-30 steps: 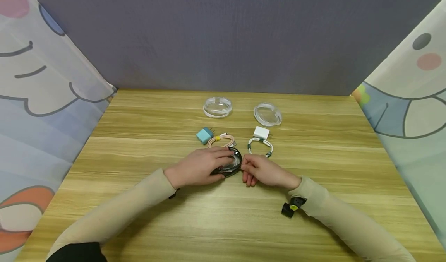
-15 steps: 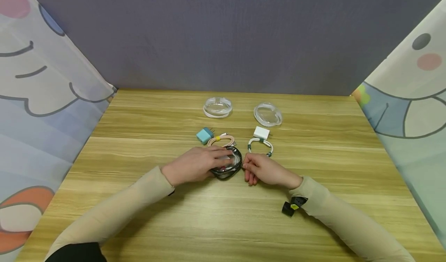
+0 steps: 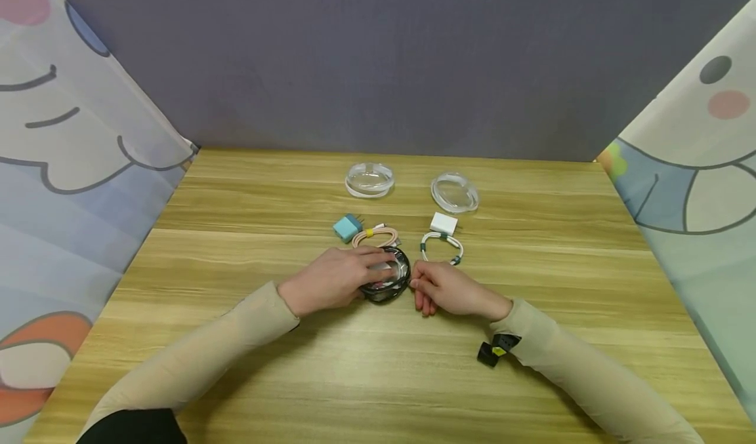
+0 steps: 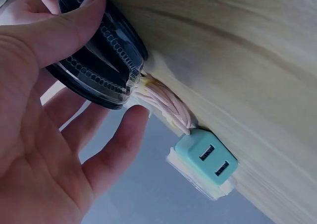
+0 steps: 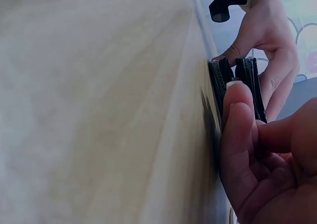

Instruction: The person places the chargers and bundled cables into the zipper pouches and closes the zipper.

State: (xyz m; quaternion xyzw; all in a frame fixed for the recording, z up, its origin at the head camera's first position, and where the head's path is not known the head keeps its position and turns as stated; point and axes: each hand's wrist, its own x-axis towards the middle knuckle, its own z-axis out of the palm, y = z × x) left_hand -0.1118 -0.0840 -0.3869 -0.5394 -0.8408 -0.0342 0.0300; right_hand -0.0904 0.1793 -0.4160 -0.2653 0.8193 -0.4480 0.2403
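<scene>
A round, clear-topped pouch (image 3: 385, 294) with black edging and a zipper round its side lies on the table. My left hand (image 3: 333, 278) grips it from the left, fingers spread over the clear top. In the left wrist view, the thumb (image 4: 74, 33) presses against the zippered side. At the pouch's right edge, my right hand (image 3: 447, 289) has thumb and forefinger pinched together on the zipper pull, which the fingertips mostly hide. The right wrist view shows the zipper parted into two black rows (image 5: 255, 87) beside those fingertips.
Behind the pouch lie a pinkish coiled cable (image 3: 375, 237) with a yellow tie and a teal charger plug (image 3: 347, 228). Farther right are a white charger plug (image 3: 443, 223) and a white coiled cable (image 3: 425, 244). Two clear round cases (image 3: 369, 180) with white rims stand at the back.
The left hand has shifted slightly on the pouch, and its thumb has gone from view at the near edge. The right hand has hardly moved.
</scene>
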